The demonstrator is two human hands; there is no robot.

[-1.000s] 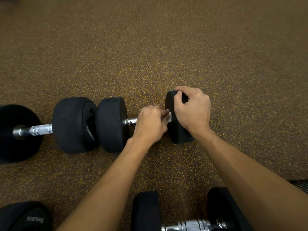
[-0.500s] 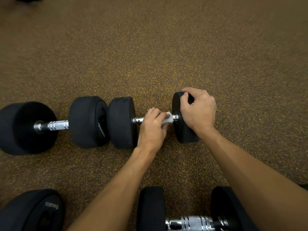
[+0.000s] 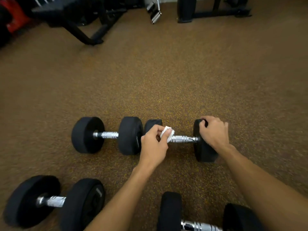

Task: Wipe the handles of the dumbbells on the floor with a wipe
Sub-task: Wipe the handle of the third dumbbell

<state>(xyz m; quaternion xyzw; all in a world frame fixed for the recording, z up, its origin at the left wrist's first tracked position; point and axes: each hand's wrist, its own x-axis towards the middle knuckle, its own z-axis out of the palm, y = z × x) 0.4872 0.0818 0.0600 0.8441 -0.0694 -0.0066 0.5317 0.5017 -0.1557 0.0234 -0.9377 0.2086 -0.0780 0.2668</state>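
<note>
Left fingers pinching wipe round handle at its left end, right hand curled over right head, dumbbell lying on floor mid-frame; mid-wipe on this handle, by the look; next up, probably: squeezed pass rightward along bare chrome toward head.

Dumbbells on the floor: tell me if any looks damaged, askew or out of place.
Nothing stands out. The four dumbbells lie flat on the floor, none visibly damaged. The left hand holds the wipe against one handle, and the right hand grips that dumbbell's end weight.
</note>
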